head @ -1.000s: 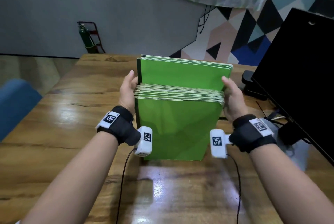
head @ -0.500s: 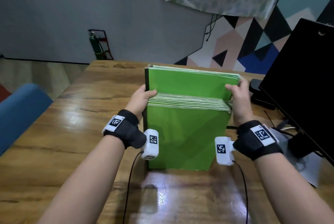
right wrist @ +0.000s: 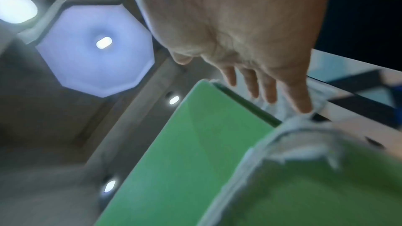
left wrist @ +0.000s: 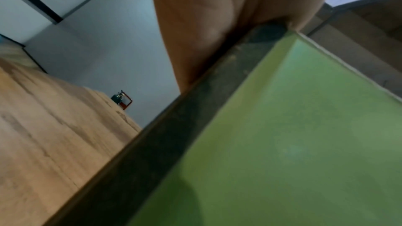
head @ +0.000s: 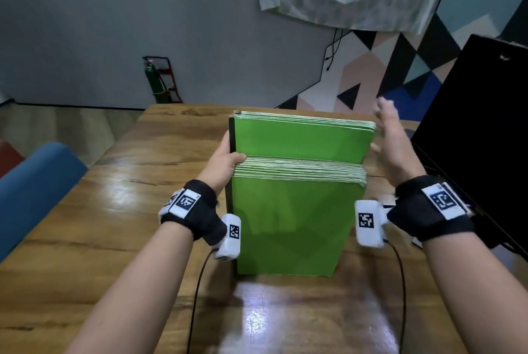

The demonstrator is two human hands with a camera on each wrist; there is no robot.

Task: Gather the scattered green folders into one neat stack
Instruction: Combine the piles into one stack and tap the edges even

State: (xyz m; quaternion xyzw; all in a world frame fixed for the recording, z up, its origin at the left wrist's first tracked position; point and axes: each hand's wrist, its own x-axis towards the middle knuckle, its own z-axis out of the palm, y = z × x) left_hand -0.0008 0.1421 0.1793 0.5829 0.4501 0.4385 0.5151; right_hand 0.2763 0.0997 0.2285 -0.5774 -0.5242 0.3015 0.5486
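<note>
A thick bundle of green folders stands on edge on the wooden table, its rear half rising higher than the front half. My left hand grips the bundle's left side at the black spine, thumb curled over the top of the lower front group. In the left wrist view the palm lies against the dark spine beside the green cover. My right hand is off the bundle, just right of its upper corner, with straight fingers spread beside the green folders.
A black monitor stands close on the right, with a cable and papers at its foot. A blue chair sits off the table's left edge. A green cylinder in a red stand is on the floor by the far wall.
My right hand has let go of the bundle's right side and lifted away with its fingers straightened. My left hand keeps its grip, and the view has shifted slightly.
</note>
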